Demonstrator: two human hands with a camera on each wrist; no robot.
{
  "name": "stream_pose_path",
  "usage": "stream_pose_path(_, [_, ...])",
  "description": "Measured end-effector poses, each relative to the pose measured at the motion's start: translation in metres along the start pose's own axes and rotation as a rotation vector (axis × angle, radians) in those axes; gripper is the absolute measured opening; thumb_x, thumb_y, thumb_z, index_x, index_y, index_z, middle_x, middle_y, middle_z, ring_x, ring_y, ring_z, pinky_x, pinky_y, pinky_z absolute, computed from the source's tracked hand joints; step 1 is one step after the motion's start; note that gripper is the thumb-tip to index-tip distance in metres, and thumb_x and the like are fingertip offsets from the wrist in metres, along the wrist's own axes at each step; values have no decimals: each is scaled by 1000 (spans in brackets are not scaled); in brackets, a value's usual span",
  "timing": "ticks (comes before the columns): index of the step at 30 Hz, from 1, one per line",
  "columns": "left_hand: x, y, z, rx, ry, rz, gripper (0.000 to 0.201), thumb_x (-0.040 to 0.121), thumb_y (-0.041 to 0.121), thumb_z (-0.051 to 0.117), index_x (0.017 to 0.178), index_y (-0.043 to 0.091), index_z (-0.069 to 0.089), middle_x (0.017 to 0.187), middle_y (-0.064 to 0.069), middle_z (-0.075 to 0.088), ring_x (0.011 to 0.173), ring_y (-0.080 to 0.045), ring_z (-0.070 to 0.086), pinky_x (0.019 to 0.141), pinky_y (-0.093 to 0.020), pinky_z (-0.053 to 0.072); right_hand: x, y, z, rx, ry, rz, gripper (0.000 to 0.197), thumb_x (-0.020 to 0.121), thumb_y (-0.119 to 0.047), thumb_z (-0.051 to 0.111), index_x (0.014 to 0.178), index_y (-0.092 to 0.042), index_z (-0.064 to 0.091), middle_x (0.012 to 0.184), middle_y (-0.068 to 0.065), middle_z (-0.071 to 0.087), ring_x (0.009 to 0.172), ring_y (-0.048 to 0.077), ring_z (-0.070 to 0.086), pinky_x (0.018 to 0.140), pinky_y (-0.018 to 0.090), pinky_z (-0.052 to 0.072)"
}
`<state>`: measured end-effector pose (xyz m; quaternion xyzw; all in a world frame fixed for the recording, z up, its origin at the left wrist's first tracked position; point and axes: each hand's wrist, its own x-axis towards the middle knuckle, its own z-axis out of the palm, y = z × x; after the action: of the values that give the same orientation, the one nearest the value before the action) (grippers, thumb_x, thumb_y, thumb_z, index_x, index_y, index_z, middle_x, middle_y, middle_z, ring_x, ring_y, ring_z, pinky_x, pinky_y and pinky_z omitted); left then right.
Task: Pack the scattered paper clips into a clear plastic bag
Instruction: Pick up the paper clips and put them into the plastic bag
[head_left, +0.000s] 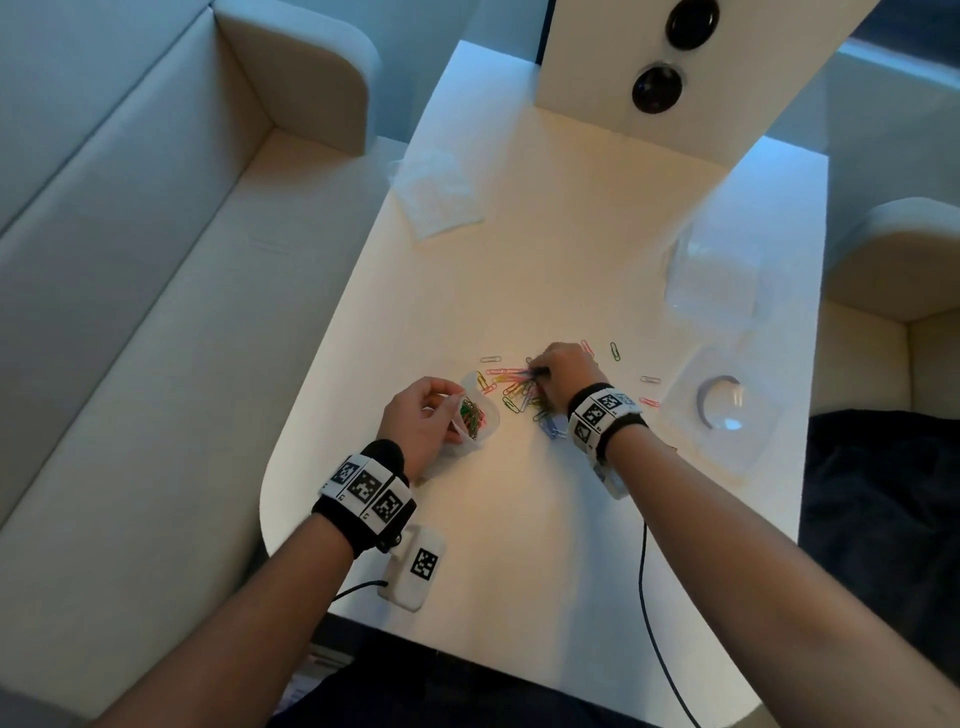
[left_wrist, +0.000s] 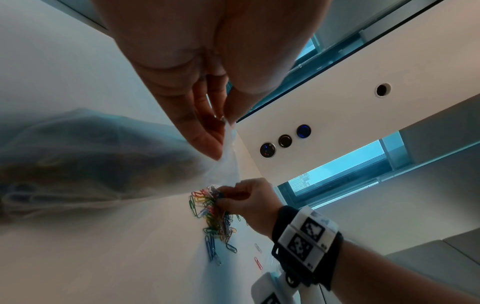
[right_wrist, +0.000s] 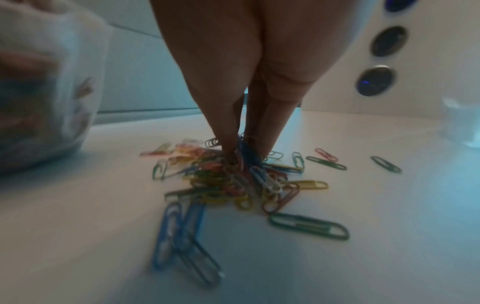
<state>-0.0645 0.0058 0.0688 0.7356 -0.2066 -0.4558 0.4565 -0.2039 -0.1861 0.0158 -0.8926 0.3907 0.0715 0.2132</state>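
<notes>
1. The left hand (head_left: 418, 418) pinched the rim of the small clear plastic bag (head_left: 475, 415) between thumb and fingertips (left_wrist: 207, 144), holding its mouth open toward the pile; a clump of green and red clips showed inside it.
2. The right hand (head_left: 566, 371), at 3 o'clock from the bag, had its fingers (right_wrist: 226, 127) drawn narrow together and closed on a tuft of the heap of coloured wire paper clips (right_wrist: 233, 176).
3. The heap lay on the white rounded tabletop (head_left: 519, 519) between the two hands, just beside the bag.
4. Loose clips lay at 1 to 4 o'clock from the heap, among them a green paper clip (head_left: 615, 351) and a pink one (head_left: 649, 401).
5. A crumpled white tissue (head_left: 436, 200) sat at 11 o'clock, well apart.
6. Clear plastic packaging (head_left: 719, 410) lay at 3 o'clock near the table's edge.
</notes>
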Motion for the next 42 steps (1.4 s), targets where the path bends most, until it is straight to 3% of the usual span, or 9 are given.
stream_pose_path(6, [-1,2,7,52,-18,13,8,97,12,57,96,15,65,87,-5,61,72,-23,69,70,-40,62,-25,7,-18,655,222,419,24,81,-16,77,104,-11,75,93,-2,73,69,-2,61,59,-6,41])
stream_pose_path(11, [0,3,14,62,-28,23,9,97,12,57,95,16,65,84,-5,61,66,-24,68,74,-45,61,-61,-22,-28,1220,237,375,28,80,-8,77,107,-6,71,98,10,74,85,15,73,79,25,59])
stream_pose_path(15, [1,8,23,35,-18,37,10,96,12,58,92,19,64,80,-5,64,65,-26,70,75,-47,61,-82,-59,-17,1441,207,315,25,82,-1,73,107,-1,69,101,18,73,90,26,72,80,30,59])
stream_pose_path(18, [2,9,27,23,-23,56,10,95,12,60,90,19,65,79,-8,67,68,-29,72,75,-50,61,-88,-72,0,1321,253,289,21,81,-5,75,101,-4,72,93,14,75,86,24,73,81,34,59])
stream_pose_path(22, [5,8,26,36,-37,65,13,95,10,59,89,20,65,80,-6,68,69,-29,72,76,-53,61,-94,-80,7,794,322,95,14,88,-10,66,98,-11,75,85,-1,74,76,9,69,74,17,54])
stream_pose_path(30, [1,4,27,108,-66,92,16,95,13,59,88,26,65,89,-8,70,77,-27,73,79,-49,61,-86,-87,-25,90,-150,-29,29,89,5,50,105,-9,68,94,8,69,87,23,64,81,32,53])
stream_pose_path(35, [-2,4,20,45,-46,81,15,96,9,58,91,20,66,83,-7,68,73,-29,74,76,-52,61,-68,-53,-58,661,-329,-53,41,88,11,44,107,-10,73,103,1,73,96,11,68,85,25,55])
stream_pose_path(38, [-1,4,14,57,-39,66,15,96,11,58,91,23,66,85,-4,67,73,-23,74,76,-50,61,-50,-24,-62,935,-129,89,36,90,11,44,104,-6,72,101,7,74,92,17,71,84,31,58])
stream_pose_path(42, [-3,4,8,42,-41,50,11,96,13,59,94,20,66,84,-1,66,77,-25,75,76,-51,61,-16,28,-41,350,93,376,38,98,-16,48,135,-13,54,135,11,58,125,27,53,108,33,39])
